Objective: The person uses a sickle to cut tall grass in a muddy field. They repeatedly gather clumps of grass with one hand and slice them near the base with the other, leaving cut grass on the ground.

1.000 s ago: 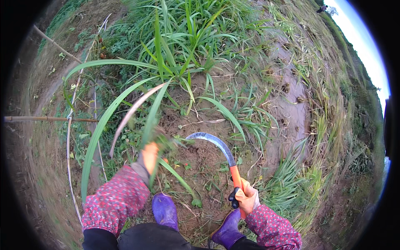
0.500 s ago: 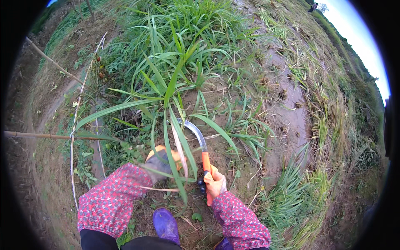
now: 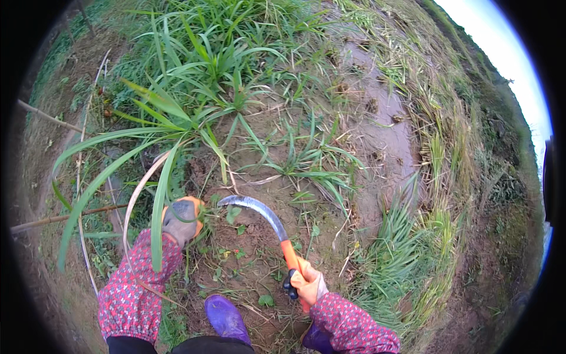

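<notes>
Sickle (image 3: 279,228) clasped in right hand (image 3: 309,286), hovering over mostly bare soil (image 3: 250,233), curling left hand (image 3: 180,224) beside drooping leaves (image 3: 158,218), with any grip impossible to tell, seemingly getting only partway, leaving tall grass (image 3: 218,65) standing ahead.

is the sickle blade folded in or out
Out: the curved blade extends past the orange handle, gripped in the right hand.

Orange work gloves, the left (image 3: 184,219) grey-patched; pinkish-red oversleeves (image 3: 132,289) with a small speckled print; black trousers (image 3: 212,347); shiny purple rubber boots (image 3: 226,318).
</notes>
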